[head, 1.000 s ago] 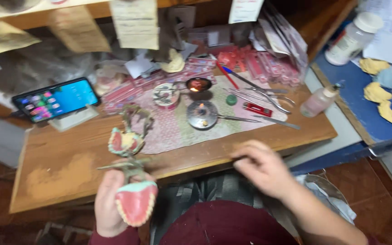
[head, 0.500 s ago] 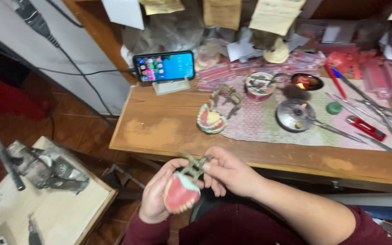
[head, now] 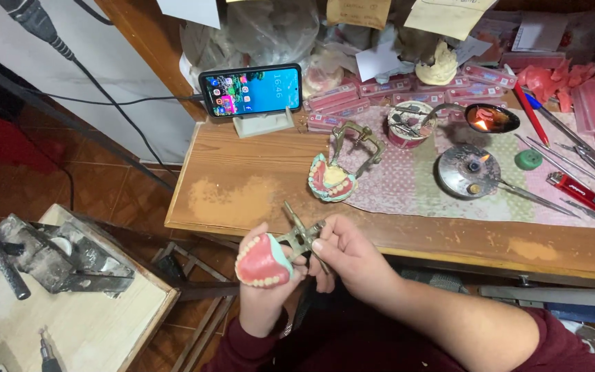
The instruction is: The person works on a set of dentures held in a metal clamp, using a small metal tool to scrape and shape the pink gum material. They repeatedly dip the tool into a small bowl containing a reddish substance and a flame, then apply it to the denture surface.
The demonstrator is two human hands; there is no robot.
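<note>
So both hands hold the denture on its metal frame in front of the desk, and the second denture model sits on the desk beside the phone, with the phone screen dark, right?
Not quite. The head view shows the phone screen lit, not dark. The rest stands: the left hand and right hand hold the denture on its metal frame, and the second denture model sits on the desk.

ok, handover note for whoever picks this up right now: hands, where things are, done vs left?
Left hand: holds the pink denture model from below, teeth facing out.
Right hand: fingers on the metal hinge frame fixed to that model.
Both are held in front of the wooden bench, over the lap.
Second denture model in its own frame lies on the bench by the patterned cloth. Lit burner and phone behind.
Done: model is off the bench, in hand.
Left: can't tell whether the frame is being adjusted.
</note>
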